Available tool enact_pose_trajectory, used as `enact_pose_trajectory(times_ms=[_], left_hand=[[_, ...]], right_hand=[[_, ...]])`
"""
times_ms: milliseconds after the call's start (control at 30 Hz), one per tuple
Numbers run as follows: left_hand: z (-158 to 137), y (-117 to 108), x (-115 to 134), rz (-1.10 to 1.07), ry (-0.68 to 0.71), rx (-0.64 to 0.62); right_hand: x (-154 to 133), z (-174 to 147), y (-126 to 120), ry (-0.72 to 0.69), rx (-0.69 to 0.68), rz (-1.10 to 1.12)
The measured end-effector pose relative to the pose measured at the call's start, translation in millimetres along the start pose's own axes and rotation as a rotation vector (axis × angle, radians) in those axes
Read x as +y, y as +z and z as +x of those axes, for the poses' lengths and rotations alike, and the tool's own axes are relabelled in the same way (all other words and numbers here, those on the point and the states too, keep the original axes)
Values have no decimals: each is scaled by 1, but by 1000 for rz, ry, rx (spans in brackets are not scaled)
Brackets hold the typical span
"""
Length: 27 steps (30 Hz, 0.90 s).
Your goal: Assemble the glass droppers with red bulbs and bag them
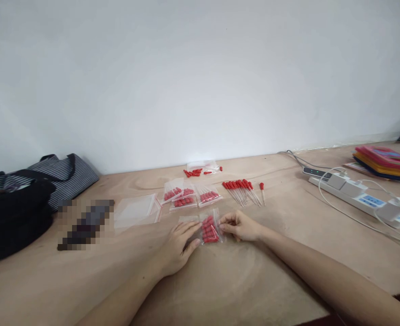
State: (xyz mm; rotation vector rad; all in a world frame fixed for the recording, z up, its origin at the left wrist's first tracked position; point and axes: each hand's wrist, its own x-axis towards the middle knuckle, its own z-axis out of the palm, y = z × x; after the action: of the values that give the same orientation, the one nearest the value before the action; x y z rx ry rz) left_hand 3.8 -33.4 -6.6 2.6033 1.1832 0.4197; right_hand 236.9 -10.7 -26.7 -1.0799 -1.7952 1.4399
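Observation:
A clear zip bag (210, 229) of droppers with red rubber bulbs lies on the table in front of me. My left hand (181, 242) rests on the bag's left part, fingers stretched out and flat. At the right edge, my right hand (237, 225) pinches the plastic between thumb and curled fingers. Just beyond are filled zip bags (209, 195) with red bulbs inside. Loose droppers (239, 191) with red bulbs and pale stems lie in a row to the right, and a single dropper (262, 194) lies apart from them.
Flat unfilled bags (137, 210) lie at left, beside a blurred dark object (88, 225). Loose red bulbs (193, 173) lie near the wall. A striped bag (71, 174) and black bag (16, 217) stand far left. A corded power strip (359, 199) and coloured stack (386, 163) are at right.

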Motion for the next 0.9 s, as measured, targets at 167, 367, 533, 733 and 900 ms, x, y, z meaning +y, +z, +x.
enact_pose_trajectory(times_ms=[167, 367, 533, 733, 900], left_hand=[[9, -9, 2, 10, 184, -197], [32, 5, -13, 134, 241, 131], [22, 15, -3, -32, 215, 340], [13, 17, 12, -43, 326, 273], [18, 16, 5, 159, 506, 341]], right_hand=[[1, -21, -27, -139, 135, -225], [-4, -42, -45, -383, 57, -589], [3, -37, -30, -488, 78, -597], [5, -31, -11, -530, 71, -634], [7, -35, -17, -613, 97, -777]])
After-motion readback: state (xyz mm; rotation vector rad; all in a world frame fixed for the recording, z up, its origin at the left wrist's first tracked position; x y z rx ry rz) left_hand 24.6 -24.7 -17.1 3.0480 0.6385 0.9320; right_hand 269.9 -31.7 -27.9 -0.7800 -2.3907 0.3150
